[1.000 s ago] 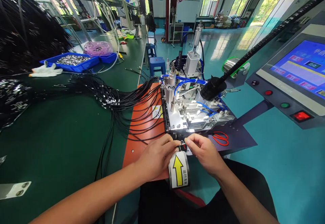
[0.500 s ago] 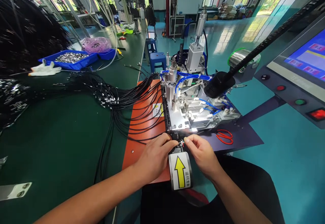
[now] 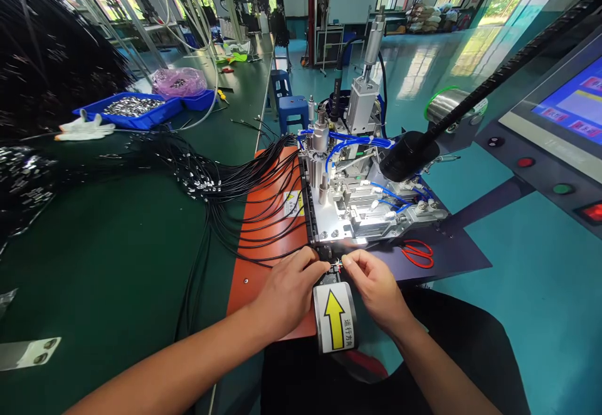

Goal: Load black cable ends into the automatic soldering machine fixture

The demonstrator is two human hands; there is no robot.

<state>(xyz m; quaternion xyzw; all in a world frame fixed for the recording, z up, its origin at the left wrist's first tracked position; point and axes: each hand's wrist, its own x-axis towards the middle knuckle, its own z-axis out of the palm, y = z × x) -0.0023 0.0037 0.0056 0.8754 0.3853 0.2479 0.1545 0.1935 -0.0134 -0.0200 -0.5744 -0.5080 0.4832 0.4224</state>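
Note:
My left hand [image 3: 292,288] is closed, with thumb and forefinger pressed on the end of a black cable at the front of the machine's conveyor track. Thin stripped wires [image 3: 337,265], white and red, poke out from that end between my two hands. My right hand [image 3: 372,284] pinches the wire tips between thumb and forefinger; the fingertips cover part of them. Just below is the rounded track end with a yellow arrow label [image 3: 335,320]. Beyond my hands stands the metal machine [image 3: 362,202] with its cylinders and blue air hoses.
Several black cables [image 3: 235,177] run across the orange board [image 3: 254,289] from the left. Red-handled scissors [image 3: 417,254] lie right of my right hand. A black lamp [image 3: 409,155] hangs over the machine; a control panel [image 3: 540,158] stands right. A blue tray [image 3: 155,117] holds metal parts.
Both hands keep nearly the same hold at the track. The whole view has shifted very slightly; nothing else has visibly moved.

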